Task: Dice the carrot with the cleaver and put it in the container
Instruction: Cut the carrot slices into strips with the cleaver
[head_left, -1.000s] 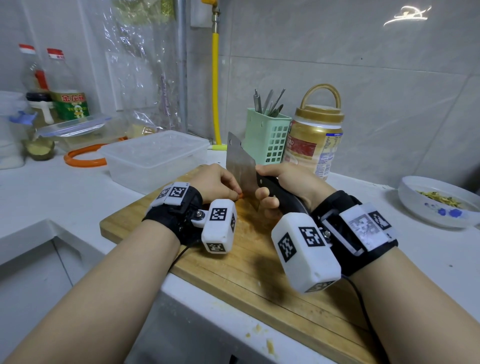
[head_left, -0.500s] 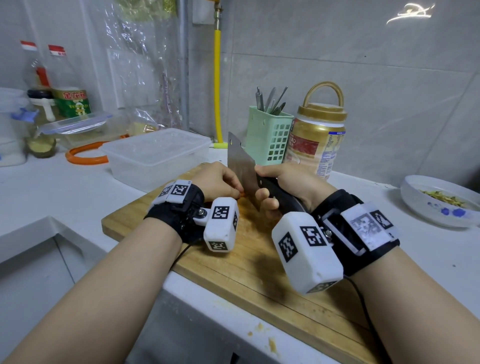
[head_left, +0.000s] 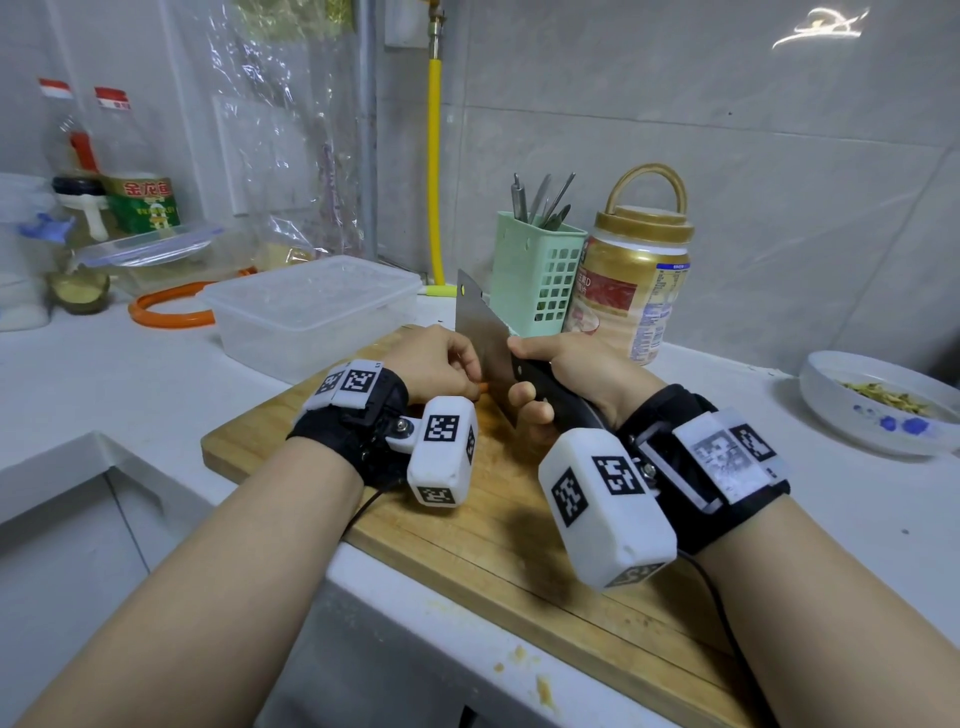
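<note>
Carrot (head_left: 482, 387) mostly hidden under your left hand (head_left: 434, 364), only an orange tip showing on the board (head_left: 509, 545) beside the cleaver (head_left: 480, 332). Left fingers curl down over it. Right hand (head_left: 566, 371) wraps the cleaver handle. Container (head_left: 311, 312) just behind.

Counted: two hands (head_left: 436, 361) (head_left: 576, 371), one cleaver (head_left: 480, 332), one cutting board (head_left: 519, 519), one clear container (head_left: 311, 312), one green basket (head_left: 537, 275), one jar (head_left: 631, 280), one bowl (head_left: 878, 400), two bottles (head_left: 70, 150) (head_left: 137, 176).
</note>
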